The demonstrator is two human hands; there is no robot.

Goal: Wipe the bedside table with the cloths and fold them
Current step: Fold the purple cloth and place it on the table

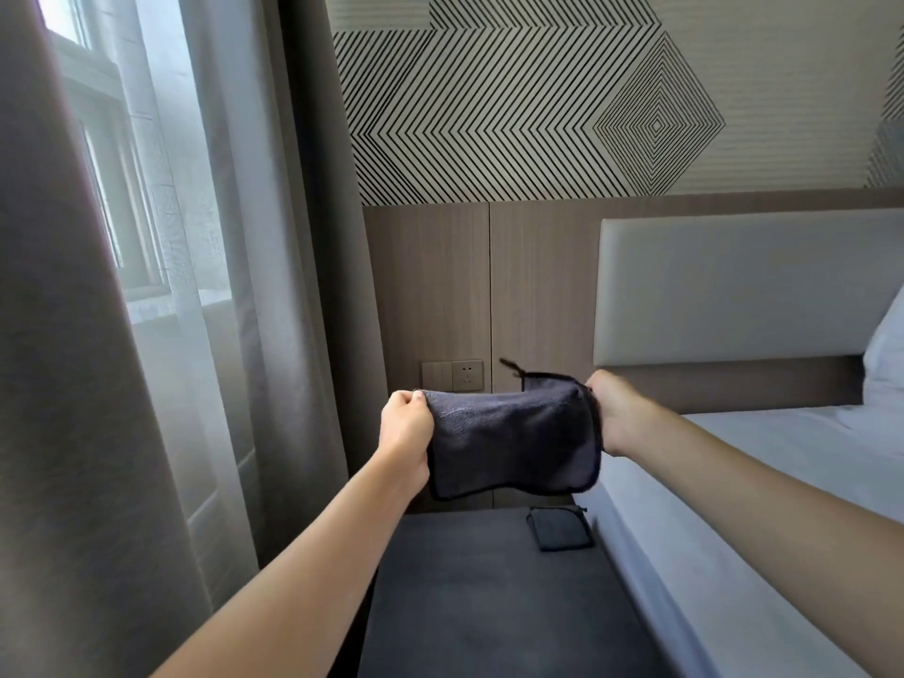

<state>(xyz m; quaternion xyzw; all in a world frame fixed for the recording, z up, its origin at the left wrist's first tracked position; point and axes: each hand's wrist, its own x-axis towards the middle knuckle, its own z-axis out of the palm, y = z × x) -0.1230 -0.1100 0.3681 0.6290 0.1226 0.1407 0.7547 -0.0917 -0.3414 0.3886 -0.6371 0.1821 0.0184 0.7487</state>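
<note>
Head view looks down along my two bare forearms to a dark grey cloth (513, 442) that I hold up in the air above the bedside table (489, 604). My left hand (406, 425) grips the cloth's 9 o'clock edge with the fingers curled round it. My right hand (614, 413) pinches the 3 o'clock edge, closed on the hem. The cloth hangs stretched between them and looks doubled over along the top. Its lower edge sags in a curve, clear of the tabletop. A small hanging loop (511, 365) sticks up from its 1 o'clock corner.

A second dark cloth (560, 528) lies folded flat near the table's 1 o'clock corner, just beside the bed (782, 482). The dark tabletop runs from 6 o'clock in the frame toward a wooden wall panel. A socket plate (467, 375) sits on the panel, at 11 o'clock from the held cloth. The bed lies at 3 o'clock of the table, with a padded headboard (734, 286) above it and a white pillow (888, 354) at the frame's edge. Grey curtains (73, 384) hang at 9 o'clock.
</note>
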